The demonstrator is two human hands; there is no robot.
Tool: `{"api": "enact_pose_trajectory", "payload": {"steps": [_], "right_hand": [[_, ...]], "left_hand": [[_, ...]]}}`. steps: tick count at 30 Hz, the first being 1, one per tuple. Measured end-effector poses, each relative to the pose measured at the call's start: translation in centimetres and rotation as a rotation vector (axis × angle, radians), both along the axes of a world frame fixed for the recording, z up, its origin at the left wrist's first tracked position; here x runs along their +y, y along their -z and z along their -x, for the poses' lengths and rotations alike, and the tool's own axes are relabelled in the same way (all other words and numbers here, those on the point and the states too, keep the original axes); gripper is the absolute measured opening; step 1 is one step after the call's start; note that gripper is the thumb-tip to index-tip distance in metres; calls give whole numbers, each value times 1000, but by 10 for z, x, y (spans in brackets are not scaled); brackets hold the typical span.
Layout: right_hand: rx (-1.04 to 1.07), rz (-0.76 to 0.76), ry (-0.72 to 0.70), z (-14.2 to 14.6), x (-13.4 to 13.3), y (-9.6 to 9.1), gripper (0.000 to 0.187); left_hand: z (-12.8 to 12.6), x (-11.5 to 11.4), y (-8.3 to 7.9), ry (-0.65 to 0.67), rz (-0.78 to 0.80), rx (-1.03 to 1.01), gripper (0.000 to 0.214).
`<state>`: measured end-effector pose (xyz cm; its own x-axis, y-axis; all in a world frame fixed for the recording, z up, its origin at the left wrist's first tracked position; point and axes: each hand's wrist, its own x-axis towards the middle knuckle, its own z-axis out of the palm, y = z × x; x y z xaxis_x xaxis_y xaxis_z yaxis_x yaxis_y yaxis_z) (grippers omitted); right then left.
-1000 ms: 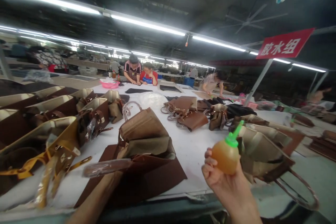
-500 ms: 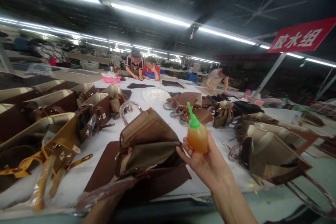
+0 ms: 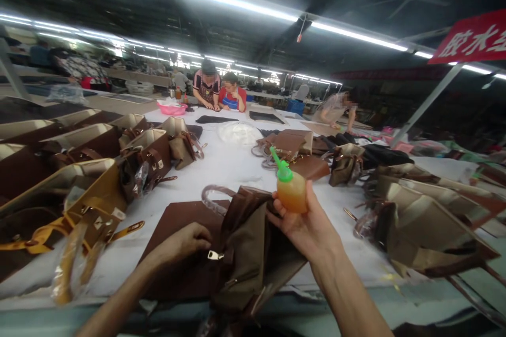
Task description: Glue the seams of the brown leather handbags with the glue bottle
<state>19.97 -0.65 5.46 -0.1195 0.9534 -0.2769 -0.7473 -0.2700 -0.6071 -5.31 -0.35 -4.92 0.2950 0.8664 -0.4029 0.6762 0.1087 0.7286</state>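
My right hand [image 3: 306, 221] is closed round a squeeze bottle [image 3: 291, 194] of amber liquid with a green nozzle that points up and left. Just below and left of that hand, a brown handbag [image 3: 245, 242] stands tilted with its dark olive lining exposed. My left hand [image 3: 193, 242] is at the bag's left side, fingers curled against its edge; the fingertips are partly hidden. Close under them hangs a metal zipper pull [image 3: 215, 256]. Beneath the bag lies a flat brown panel [image 3: 174, 237], and a plastic-wrapped handle [image 3: 213, 197] arches up behind.
A mustard bag [image 3: 93, 184] and several brown bags [image 3: 148, 152] line the left. More open bags [image 3: 427, 226] stand at right. Crumpled clear plastic [image 3: 237, 133] and a pink basin [image 3: 172, 109] lie farther back on the white table [image 3: 221, 160]. Several people work beyond.
The handbag has turned and shifted right, with its opening now facing more sideways. My left hand has come into view from behind the bag. The bottle remains in my right hand, slightly tilted left.
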Motion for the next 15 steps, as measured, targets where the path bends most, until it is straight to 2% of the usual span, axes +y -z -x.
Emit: {"api": "enact_pose_trajectory", "payload": {"steps": [3, 5, 8, 10, 12, 15], "right_hand": [[68, -4, -16, 13, 2, 2, 48], [106, -17, -49, 23, 3, -1, 47], [143, -35, -94, 36, 4, -5, 46], [150, -40, -103, 39, 6, -6, 46], [154, -40, -95, 38, 7, -6, 47], [161, -35, -62, 32, 9, -4, 49]], "left_hand": [[26, -18, -24, 59, -101, 240, 14], [23, -31, -47, 26, -235, 272, 21], [-8, -44, -82, -144, -498, 16, 26], [-36, -47, -98, -158, -600, -68, 31], [-61, -46, -107, -101, -630, -53, 40], [-86, -43, -107, -43, -615, -4, 52]]}}
